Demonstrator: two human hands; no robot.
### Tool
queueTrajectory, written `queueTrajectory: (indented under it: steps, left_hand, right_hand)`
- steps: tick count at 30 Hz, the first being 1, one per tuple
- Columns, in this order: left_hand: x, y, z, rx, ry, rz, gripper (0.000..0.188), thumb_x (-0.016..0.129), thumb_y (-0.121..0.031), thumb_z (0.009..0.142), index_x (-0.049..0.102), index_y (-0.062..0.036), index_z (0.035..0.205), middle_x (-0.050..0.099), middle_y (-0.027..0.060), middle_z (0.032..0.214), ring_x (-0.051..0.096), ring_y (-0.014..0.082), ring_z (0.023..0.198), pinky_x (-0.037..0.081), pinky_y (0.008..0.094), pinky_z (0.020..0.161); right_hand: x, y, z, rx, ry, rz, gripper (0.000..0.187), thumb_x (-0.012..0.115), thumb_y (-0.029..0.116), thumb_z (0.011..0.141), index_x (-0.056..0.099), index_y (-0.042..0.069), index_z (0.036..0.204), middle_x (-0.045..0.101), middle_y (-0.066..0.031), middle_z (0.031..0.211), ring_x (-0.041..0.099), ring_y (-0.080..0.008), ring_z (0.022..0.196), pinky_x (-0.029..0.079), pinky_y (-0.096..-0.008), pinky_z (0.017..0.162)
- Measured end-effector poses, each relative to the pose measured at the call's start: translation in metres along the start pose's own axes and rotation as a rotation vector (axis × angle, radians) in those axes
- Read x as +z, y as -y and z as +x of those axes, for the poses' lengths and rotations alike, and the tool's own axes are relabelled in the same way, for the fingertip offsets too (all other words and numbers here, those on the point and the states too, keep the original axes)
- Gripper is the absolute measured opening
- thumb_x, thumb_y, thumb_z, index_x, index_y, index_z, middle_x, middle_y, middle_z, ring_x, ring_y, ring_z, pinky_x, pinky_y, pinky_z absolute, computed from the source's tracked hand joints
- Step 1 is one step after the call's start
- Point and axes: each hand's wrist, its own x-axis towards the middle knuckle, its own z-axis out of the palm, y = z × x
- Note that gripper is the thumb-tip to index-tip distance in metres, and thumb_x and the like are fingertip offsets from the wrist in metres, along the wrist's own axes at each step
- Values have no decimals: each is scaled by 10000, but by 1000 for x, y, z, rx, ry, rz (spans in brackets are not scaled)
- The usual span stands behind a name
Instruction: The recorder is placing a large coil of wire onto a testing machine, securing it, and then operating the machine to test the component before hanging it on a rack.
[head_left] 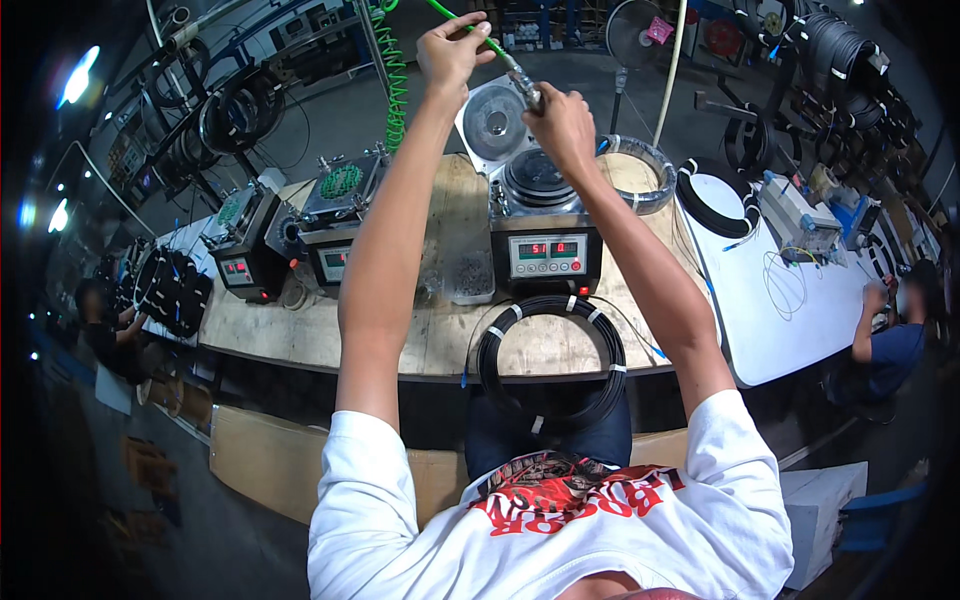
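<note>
Both my arms reach up and forward over the bench. My left hand (452,58) is closed, its fingers pinching a straight length of green air hose (496,46). At that hose's end is a silver metal fitting (526,88), and my right hand (562,128) grips its lower part, which the fingers partly hide. Below my right hand stands a polishing machine (548,250) with a lit red display and a round dark plate (540,178) on top. A pale square cover with a round disc (493,122) leans behind that plate. Green coiled hose (396,90) hangs left of my left forearm.
A black cable coil (483,365) overhangs the bench's front edge before me. Two more machines (335,190) (240,240) stand left. A clear tub (468,278) sits mid-bench. Right, a white table (765,335) carries coils and equipment; people sit at both far sides.
</note>
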Motion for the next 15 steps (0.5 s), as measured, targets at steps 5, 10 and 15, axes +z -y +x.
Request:
queueTrajectory:
  steps: [5, 10, 15]
  left_hand:
    - [-17, 27, -34, -46, 36, -219, 229, 651, -110, 948, 675, -19, 1157, 687, 82, 1059, 693, 212, 927, 591, 324, 850]
    - [-71, 119, -80, 88, -249, 678, 259, 643, -117, 899, 708, -122, 1150, 614, 129, 1156, 586, 283, 1121, 449, 360, 978]
    - [-74, 160, -104, -169, -36, 403, 326, 622, -149, 908, 664, -26, 1207, 590, 185, 1250, 548, 320, 1210, 413, 382, 1000]
  right_hand:
    - [-6, -26, 18, 88, 193, 156, 252, 699, 157, 785, 728, 58, 1014, 647, -309, 961, 631, -449, 949, 515, -495, 851]
    - [-25, -48, 36, -81, 386, 248, 241, 603, 130, 781, 754, 21, 934, 690, -221, 780, 677, -328, 706, 551, -383, 753]
    - [-46, -53, 33, 32, 707, 605, 289, 581, 113, 790, 724, -2, 1013, 682, -59, 824, 659, -122, 775, 524, -261, 736]
